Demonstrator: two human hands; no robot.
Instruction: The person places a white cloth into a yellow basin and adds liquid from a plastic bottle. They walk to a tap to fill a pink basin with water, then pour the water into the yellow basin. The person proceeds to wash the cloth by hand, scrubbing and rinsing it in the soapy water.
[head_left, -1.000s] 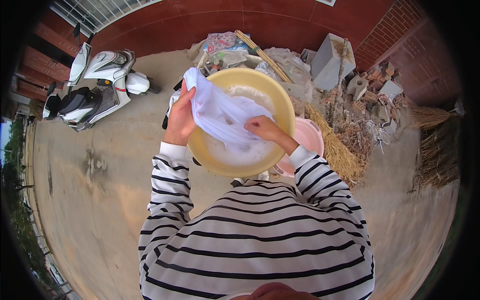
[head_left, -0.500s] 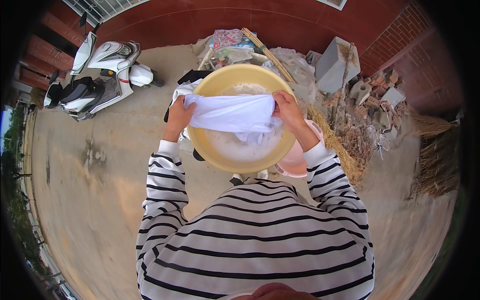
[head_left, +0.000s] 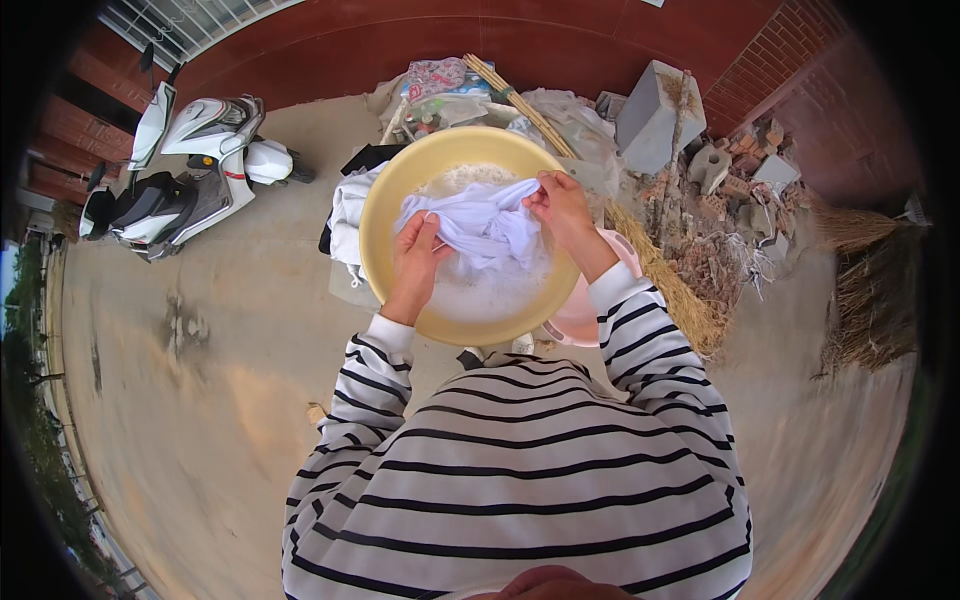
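Observation:
A wet white cloth garment [head_left: 485, 225] hangs bunched between my hands, over a yellow basin [head_left: 385, 190] of sudsy water [head_left: 490, 298]. My left hand [head_left: 416, 262] pinches its left part between thumb and fingers, above the basin's near left side. Up at the right, my right hand [head_left: 560, 205] grips the garment's upper right edge, close to the basin's rim. The lower folds of the cloth droop toward the foam, and I cannot tell what kind of garment it is.
A pink basin [head_left: 583, 315] sits partly under the yellow one at right. White and black clothes [head_left: 348, 215] lie at its left. Behind are bamboo poles [head_left: 520, 105] and a grey block [head_left: 660, 115]; rubble [head_left: 745, 180] and straw [head_left: 660, 270] lie right. A scooter [head_left: 190, 170] stands far left.
My hands have come closer together; the left moved right and nearer to me. The garment, stretched flat before, is now slack and bunched lower in the basin.

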